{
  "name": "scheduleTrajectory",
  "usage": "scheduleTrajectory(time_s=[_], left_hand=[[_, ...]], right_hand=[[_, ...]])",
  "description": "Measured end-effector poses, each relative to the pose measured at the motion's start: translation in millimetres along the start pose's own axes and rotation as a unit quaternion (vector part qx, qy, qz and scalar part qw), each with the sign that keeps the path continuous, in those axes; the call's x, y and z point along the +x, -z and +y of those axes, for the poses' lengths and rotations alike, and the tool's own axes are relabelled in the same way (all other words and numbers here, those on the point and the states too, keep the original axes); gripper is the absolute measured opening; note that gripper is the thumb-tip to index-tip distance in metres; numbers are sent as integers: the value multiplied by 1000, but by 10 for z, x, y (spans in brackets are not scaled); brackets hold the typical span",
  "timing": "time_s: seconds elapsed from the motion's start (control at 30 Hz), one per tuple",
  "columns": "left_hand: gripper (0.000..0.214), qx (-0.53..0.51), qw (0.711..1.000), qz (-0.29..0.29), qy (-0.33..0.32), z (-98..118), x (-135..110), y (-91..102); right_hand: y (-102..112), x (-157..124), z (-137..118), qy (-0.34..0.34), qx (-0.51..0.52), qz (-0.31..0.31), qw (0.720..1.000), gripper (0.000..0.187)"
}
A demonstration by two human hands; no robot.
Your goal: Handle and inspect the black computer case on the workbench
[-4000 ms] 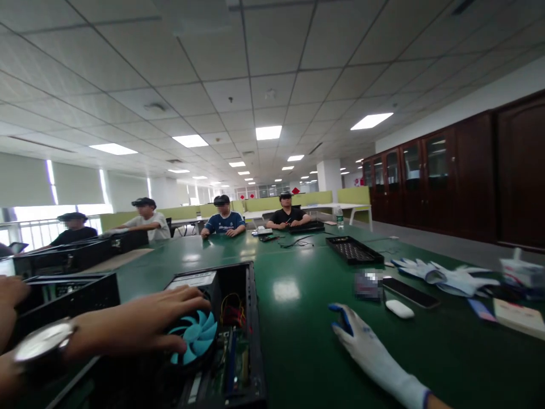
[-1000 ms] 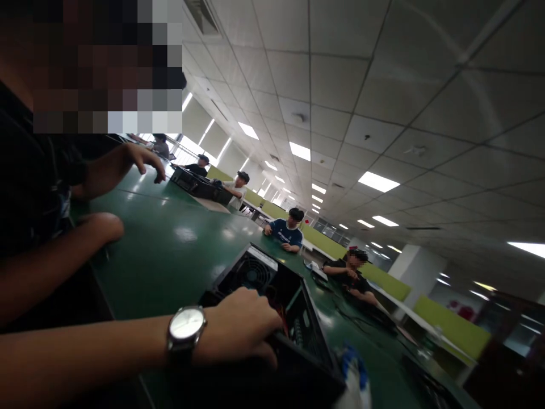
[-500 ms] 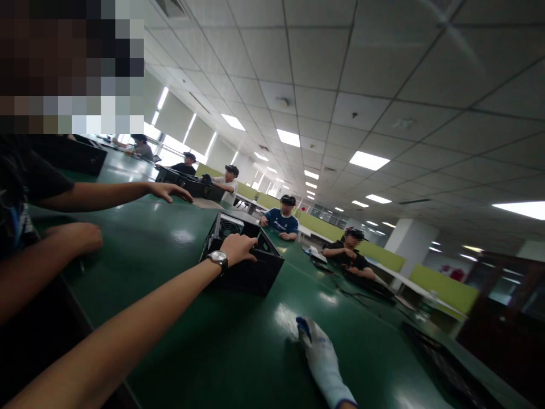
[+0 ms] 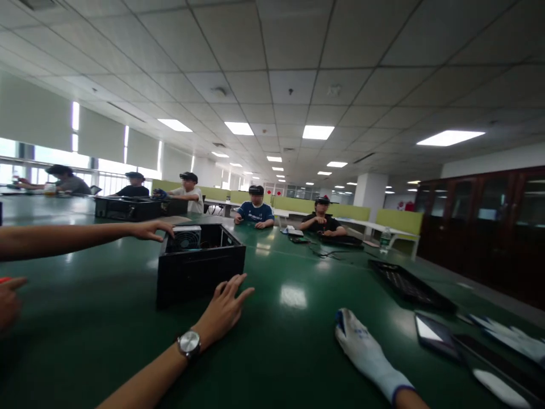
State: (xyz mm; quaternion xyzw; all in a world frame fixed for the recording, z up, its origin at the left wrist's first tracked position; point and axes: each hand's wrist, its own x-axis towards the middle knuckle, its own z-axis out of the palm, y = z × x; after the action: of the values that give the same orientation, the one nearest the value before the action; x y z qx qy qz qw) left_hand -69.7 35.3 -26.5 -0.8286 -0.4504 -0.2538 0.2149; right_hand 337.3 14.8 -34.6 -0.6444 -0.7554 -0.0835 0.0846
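Note:
My left hand (image 4: 223,307), bare with a wristwatch (image 4: 189,343), stretches forward with fingers spread just in front of an open black computer case (image 4: 198,264) on the green table (image 4: 106,329); it holds nothing. My right hand (image 4: 361,346) wears a white glove with blue trim and lies flat on the table, also holding nothing. A co-worker's arm reaches in from the left, and that hand (image 4: 151,229) touches the case's far left corner near its fan (image 4: 184,238).
Another co-worker's hand (image 4: 9,301) shows at the left edge. A black tray (image 4: 409,287), a phone (image 4: 436,335) and white gloves (image 4: 511,335) lie at the right. Several people sit at the far end with other cases (image 4: 128,207). Dark cabinets (image 4: 489,227) line the right wall.
The view swung back level. My left hand has let go of the case and now hovers open in front of it. The co-worker's hand has reached the case.

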Motion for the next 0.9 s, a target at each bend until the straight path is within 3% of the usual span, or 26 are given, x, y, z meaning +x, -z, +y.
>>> scheduleTrajectory(time_s=[0.13, 0.37, 0.47, 0.57, 0.67, 0.83, 0.9], left_hand=[[57, -54, 995, -77, -19, 214, 87, -123], [34, -60, 992, -109, 2, 225, 107, -56], [36, -81, 989, -120, 17, 318, 153, -54], [33, -119, 985, -119, 42, 545, 236, -58], [42, -166, 978, -112, 52, 889, 360, -101], [59, -378, 912, -98, 127, 1387, 584, -239], [59, -399, 903, -100, 127, 1476, 630, -259]], right_hand=[[51, -44, -27, 5, 28, 22, 999, 54], [-17, -98, 51, 88, 27, 16, 996, 62], [12, -85, 23, 67, 83, 19, 994, 55], [73, -57, -67, 30, 148, 22, 988, 46], [115, -22, -234, 18, 198, 34, 979, 50], [136, -12, -600, 34, 234, 41, 971, 49], [145, -44, -693, 46, 232, 38, 971, 48]])
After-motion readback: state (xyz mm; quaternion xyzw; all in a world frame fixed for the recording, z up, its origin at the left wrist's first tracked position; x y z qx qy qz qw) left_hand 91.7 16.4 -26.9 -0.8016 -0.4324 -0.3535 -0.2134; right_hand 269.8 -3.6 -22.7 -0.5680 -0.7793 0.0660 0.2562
